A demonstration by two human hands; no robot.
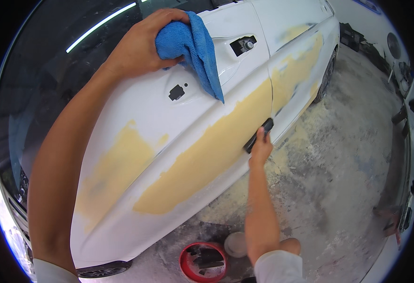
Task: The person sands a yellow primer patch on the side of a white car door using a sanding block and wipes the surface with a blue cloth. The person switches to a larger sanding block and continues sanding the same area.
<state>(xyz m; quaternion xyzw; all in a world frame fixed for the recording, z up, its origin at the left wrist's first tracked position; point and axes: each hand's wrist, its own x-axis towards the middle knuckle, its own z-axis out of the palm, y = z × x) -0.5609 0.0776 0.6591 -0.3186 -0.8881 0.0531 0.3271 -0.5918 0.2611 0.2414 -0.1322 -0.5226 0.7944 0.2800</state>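
The person is sanding the yellow filler [207, 160] on the white car door [169, 118], right hand [262, 147] clamped on a black sanding block [259, 135], left hand [141, 45] clutching a blue cloth [195, 47] up near the window; wiping dust seems due next.

Under you is a grey concrete floor [343, 155], dusted pale yellow along the car's side. Near you, at the bottom, a red bucket [203, 262] stands on it with dark pieces inside, and a pale round tub [235, 244] sits just to its right, touching it.
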